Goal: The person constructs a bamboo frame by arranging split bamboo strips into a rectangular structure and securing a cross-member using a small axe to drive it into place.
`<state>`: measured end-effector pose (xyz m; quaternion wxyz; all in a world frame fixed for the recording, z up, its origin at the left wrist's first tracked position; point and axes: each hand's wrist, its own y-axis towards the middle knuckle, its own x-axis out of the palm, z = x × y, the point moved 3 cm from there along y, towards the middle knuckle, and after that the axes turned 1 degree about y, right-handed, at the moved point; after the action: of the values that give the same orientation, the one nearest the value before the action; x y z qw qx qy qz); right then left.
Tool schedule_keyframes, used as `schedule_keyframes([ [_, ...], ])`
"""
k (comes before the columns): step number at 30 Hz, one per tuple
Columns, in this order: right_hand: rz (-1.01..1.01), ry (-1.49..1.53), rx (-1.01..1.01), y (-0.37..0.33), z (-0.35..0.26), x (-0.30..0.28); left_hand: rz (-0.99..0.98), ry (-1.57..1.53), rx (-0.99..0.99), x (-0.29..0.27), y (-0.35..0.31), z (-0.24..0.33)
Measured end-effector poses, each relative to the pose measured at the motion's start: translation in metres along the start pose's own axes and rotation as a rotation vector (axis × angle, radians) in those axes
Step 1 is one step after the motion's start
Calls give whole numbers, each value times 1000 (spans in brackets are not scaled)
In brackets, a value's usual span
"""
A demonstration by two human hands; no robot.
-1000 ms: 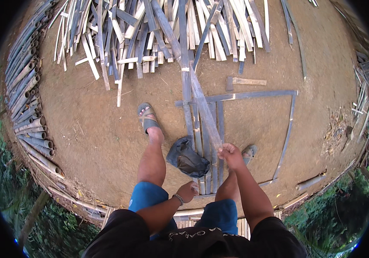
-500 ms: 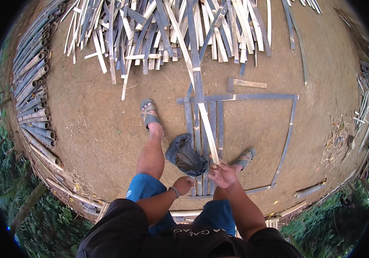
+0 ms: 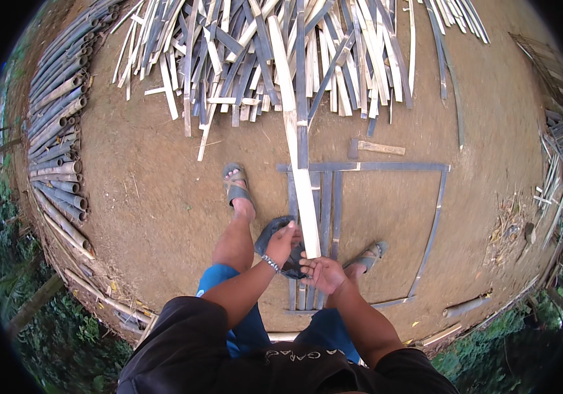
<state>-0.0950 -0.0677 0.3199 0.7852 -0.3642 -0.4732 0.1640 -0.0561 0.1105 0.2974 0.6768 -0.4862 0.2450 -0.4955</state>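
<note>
My right hand [image 3: 324, 273] grips the near end of a long split bamboo strip [image 3: 305, 203], its pale inner face turned up. The strip runs away from me, across a frame of dark bamboo strips [image 3: 400, 167] on the ground, towards the pile. Just left of the strip, my left hand [image 3: 281, 245] is raised with its fingers apart, apparently without a hold on it. Beneath the left hand a black plastic bag [image 3: 270, 231] lies partly hidden on the frame's slats.
A large pile of split bamboo strips [image 3: 229, 59] lies ahead. A hatchet [image 3: 380, 148] with a wooden handle rests beyond the frame. Whole bamboo poles [image 3: 58, 131] are stacked at the left. Wood scraps [image 3: 508, 223] lie at the right. My sandalled feet stand either side of the slats.
The held strip has turned from edge-on to show its broad pale face. My left hand has risen forward beside the strip, over the bag. My right hand has shifted slightly left and nearer me.
</note>
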Motion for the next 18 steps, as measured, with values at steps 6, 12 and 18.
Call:
schedule_keyframes([
  [6,64,-160,146,12,11,12,-121,-77,-110,26,11,30],
  [12,427,-689,168,-12,13,3,62,162,67,-5,-51,27],
  [18,625,-637,185,-26,16,-69,117,483,8,-36,-166,12],
])
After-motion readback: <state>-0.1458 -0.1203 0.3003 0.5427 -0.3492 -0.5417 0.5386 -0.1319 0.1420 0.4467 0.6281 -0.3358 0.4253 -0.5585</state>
